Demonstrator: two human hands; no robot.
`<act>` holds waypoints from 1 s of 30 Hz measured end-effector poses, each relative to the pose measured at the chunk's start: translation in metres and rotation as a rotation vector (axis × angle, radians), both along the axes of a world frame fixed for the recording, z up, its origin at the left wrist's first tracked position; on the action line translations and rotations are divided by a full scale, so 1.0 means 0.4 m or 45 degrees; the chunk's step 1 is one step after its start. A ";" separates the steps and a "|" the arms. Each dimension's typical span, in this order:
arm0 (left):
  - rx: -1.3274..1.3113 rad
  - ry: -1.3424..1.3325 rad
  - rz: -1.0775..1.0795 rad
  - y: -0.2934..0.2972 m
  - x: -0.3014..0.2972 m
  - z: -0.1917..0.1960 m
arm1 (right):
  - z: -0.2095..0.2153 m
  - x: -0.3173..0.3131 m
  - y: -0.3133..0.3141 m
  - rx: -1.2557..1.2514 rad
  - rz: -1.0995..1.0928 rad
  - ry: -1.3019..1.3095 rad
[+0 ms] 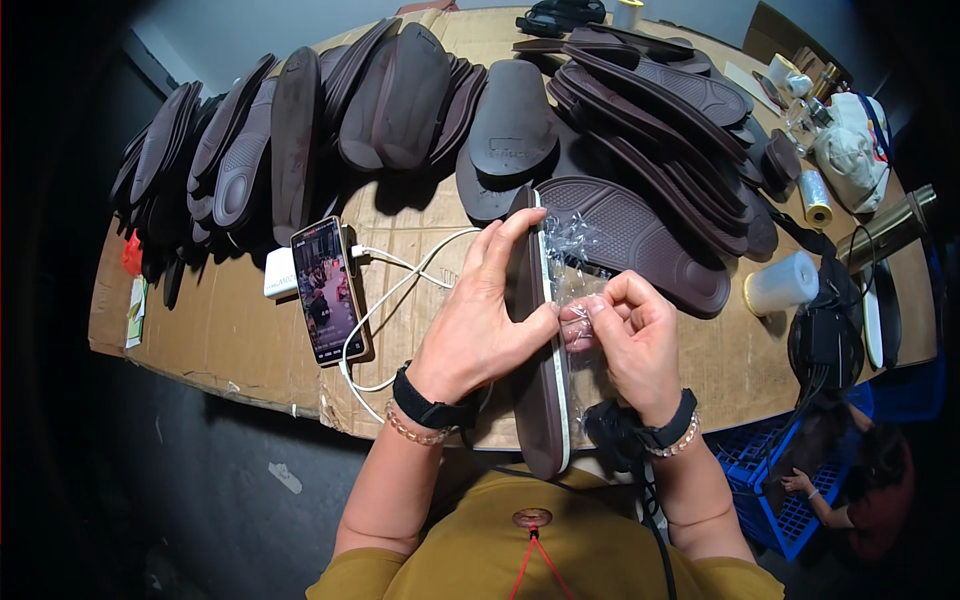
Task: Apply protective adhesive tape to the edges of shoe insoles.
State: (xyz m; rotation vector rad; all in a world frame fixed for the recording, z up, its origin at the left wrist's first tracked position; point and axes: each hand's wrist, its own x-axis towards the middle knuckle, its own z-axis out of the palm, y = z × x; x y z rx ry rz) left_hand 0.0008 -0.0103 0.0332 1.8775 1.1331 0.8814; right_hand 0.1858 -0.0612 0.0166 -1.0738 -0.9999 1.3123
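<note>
A dark brown shoe sole (538, 425) with a white strip along its edge stands on its side in front of me, its near end close to my body. My left hand (480, 320) grips it from the left, fingers over the far part and thumb on the white edge. Crumpled clear plastic film (572, 245) hangs along the sole's right side. Between thumb and fingers, my right hand (635, 335) pinches that film beside the sole. A textured brown sole (640, 235) lies flat just beyond my right hand.
Stacks of brown soles (395, 95) line the table's far left, with another pile (660, 130) at far right. A phone (330, 290) with a white cable leans left. A clear film roll (782, 283) stands right. Another person (880, 490) handles something by a blue crate (790, 530).
</note>
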 end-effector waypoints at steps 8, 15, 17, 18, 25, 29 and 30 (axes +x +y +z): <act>0.014 -0.059 0.027 0.011 -0.002 -0.017 | 0.001 -0.007 -0.002 0.025 -0.021 -0.034; -0.041 -0.089 0.188 0.006 0.031 -0.010 | -0.001 -0.006 -0.008 0.055 -0.031 -0.055; 0.016 -0.058 0.226 0.011 0.032 -0.023 | -0.001 -0.010 -0.004 0.062 -0.027 -0.054; 0.069 -0.026 0.259 0.014 0.033 -0.026 | 0.000 -0.011 -0.003 0.066 -0.028 -0.053; 0.029 0.006 0.298 0.058 0.032 -0.025 | 0.010 -0.018 0.013 0.097 -0.008 -0.081; -0.022 0.036 0.311 0.076 0.018 -0.011 | 0.010 -0.018 0.033 0.123 0.007 -0.138; -0.250 -0.050 0.273 0.080 0.007 0.000 | 0.016 -0.022 0.036 0.126 0.008 -0.138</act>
